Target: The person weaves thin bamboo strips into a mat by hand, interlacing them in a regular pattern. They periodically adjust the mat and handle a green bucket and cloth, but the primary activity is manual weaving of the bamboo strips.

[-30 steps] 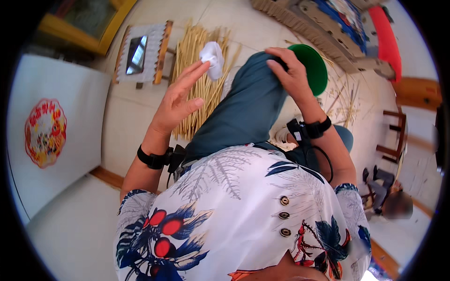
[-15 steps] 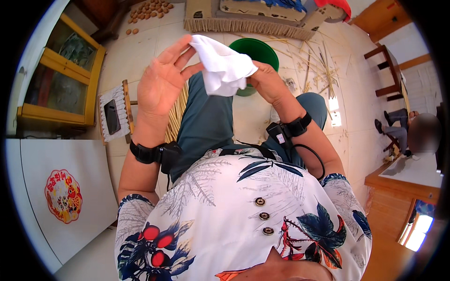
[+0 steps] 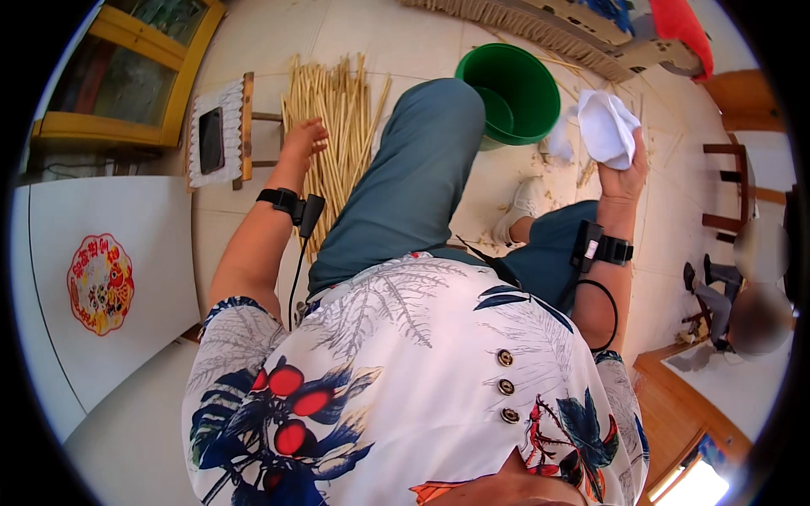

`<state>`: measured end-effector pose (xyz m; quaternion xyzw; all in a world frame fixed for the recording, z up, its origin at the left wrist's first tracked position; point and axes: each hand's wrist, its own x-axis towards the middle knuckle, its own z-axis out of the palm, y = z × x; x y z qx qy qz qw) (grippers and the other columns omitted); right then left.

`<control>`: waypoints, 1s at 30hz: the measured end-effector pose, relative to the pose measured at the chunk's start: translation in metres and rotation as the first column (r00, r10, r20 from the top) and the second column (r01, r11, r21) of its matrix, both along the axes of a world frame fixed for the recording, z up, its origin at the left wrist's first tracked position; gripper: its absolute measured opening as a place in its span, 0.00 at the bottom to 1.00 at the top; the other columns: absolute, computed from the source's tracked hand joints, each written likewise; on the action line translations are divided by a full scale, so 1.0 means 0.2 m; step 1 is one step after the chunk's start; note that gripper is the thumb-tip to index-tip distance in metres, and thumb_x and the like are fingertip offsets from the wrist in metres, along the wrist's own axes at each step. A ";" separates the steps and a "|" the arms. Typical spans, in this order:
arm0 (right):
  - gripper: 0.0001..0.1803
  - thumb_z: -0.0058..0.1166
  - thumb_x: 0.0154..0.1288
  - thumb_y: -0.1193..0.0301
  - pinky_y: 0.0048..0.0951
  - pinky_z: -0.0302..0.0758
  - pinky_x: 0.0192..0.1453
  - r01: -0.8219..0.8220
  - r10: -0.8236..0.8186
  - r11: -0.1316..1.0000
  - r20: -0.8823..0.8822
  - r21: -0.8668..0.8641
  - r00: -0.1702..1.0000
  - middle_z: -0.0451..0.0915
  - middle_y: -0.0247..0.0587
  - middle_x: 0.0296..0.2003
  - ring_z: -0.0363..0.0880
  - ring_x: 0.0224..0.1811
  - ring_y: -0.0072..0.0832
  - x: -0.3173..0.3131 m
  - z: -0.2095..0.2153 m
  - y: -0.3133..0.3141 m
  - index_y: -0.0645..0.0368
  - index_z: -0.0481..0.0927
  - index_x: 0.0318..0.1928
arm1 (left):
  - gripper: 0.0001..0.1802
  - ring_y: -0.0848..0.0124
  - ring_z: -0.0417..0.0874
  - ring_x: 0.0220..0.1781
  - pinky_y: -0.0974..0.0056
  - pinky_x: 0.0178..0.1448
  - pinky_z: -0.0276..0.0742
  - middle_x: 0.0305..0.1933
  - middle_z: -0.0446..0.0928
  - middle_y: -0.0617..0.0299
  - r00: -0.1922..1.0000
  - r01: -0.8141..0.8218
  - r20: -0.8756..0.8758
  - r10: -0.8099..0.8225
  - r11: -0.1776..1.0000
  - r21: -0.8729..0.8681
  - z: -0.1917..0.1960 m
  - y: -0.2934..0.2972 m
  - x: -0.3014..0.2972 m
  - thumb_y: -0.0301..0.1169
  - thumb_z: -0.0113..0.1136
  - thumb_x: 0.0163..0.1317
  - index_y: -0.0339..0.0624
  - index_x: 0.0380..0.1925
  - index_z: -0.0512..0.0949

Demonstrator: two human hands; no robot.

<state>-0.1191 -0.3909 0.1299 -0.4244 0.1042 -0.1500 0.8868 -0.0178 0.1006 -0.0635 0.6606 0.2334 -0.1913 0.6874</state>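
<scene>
A crumpled white cloth (image 3: 605, 135) is gripped in my right hand (image 3: 623, 179), raised off to the right, beyond the green bucket. My left hand (image 3: 304, 140) holds nothing. Its fingers are apart and loosely bent, over the left edge of a heap of pale yellow stalks (image 3: 342, 126); whether they touch the stalks I cannot tell. The green bucket (image 3: 540, 93) stands in front of my knees, and its inside looks bare.
At the left a small stool (image 3: 247, 126) carries a lacy cover and a dark phone (image 3: 211, 140). Behind it are a yellow glass-fronted cabinet (image 3: 126, 131) and a white cabinet (image 3: 160, 253). A fringed sofa (image 3: 523, 29) lies ahead. People sit at the far right.
My hands have parted. The left let go of the cloth and moved down over the stalks; the right carried the cloth rightward. The view has shifted, showing more of the stalks and bucket.
</scene>
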 end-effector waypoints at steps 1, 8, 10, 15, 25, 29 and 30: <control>0.23 0.40 0.65 0.60 0.44 0.66 0.58 0.010 -0.010 1.000 -0.008 -0.017 1.000 0.72 0.52 0.49 0.70 0.53 0.42 0.01 -0.01 -0.01 0.67 0.68 0.51 | 0.19 0.70 0.75 0.38 0.64 0.38 0.75 0.37 0.73 0.61 0.999 0.026 -0.036 -0.024 0.999 0.047 -0.07 0.03 -0.02 0.29 0.50 0.59 0.39 0.52 0.68; 0.19 0.44 0.63 0.63 0.42 0.69 0.54 0.064 -0.064 0.998 -0.101 0.001 0.993 0.75 0.48 0.44 0.73 0.48 0.40 0.09 -0.10 -0.09 0.65 0.70 0.47 | 0.23 0.66 0.77 0.37 0.64 0.36 0.75 0.40 0.76 0.54 0.957 0.285 -0.159 -0.244 0.897 0.338 -0.60 0.05 -0.09 0.36 0.56 0.55 0.41 0.51 0.71; 0.17 0.45 0.63 0.64 0.41 0.69 0.53 0.035 -0.029 0.998 -0.107 0.055 0.994 0.75 0.48 0.43 0.73 0.47 0.40 0.13 -0.14 -0.11 0.65 0.71 0.46 | 0.24 0.62 0.77 0.41 0.61 0.41 0.75 0.44 0.75 0.51 0.933 0.360 -0.181 -0.311 0.805 0.472 -0.79 0.07 -0.09 0.37 0.57 0.54 0.42 0.51 0.70; 0.17 0.43 0.64 0.63 0.41 0.69 0.52 0.006 0.004 0.998 -0.143 0.067 0.990 0.76 0.48 0.41 0.74 0.45 0.40 0.18 -0.20 -0.09 0.65 0.71 0.44 | 0.29 0.53 0.75 0.47 0.56 0.49 0.72 0.50 0.72 0.45 0.871 0.441 -0.188 -0.453 0.558 0.703 -0.97 -0.02 -0.06 0.39 0.60 0.51 0.37 0.51 0.69; 0.22 0.45 0.63 0.60 0.43 0.67 0.56 -0.027 0.049 0.996 -0.266 0.085 0.963 0.74 0.51 0.46 0.72 0.49 0.43 0.24 -0.11 0.06 0.68 0.68 0.48 | 0.25 0.49 0.77 0.41 0.52 0.43 0.72 0.36 0.76 0.41 0.881 0.442 -0.285 -0.378 0.443 0.780 -0.78 -0.24 -0.05 0.38 0.62 0.47 0.34 0.40 0.64; 0.24 0.44 0.63 0.59 0.44 0.67 0.56 -0.027 0.044 0.998 -0.317 0.058 0.947 0.72 0.53 0.47 0.71 0.50 0.44 0.26 -0.12 0.08 0.69 0.67 0.50 | 0.25 0.54 0.79 0.40 0.57 0.42 0.75 0.35 0.77 0.46 0.801 0.573 -0.431 -0.415 0.324 0.753 -0.83 -0.30 -0.05 0.36 0.64 0.45 0.35 0.40 0.66; 0.25 0.44 0.63 0.59 0.44 0.67 0.56 -0.020 0.037 0.998 -0.325 0.054 0.945 0.72 0.53 0.48 0.71 0.50 0.44 0.25 -0.12 0.07 0.69 0.67 0.50 | 0.24 0.54 0.80 0.40 0.57 0.41 0.75 0.35 0.77 0.46 0.772 0.603 -0.446 -0.453 0.299 0.740 -0.84 -0.32 -0.05 0.36 0.63 0.46 0.35 0.39 0.66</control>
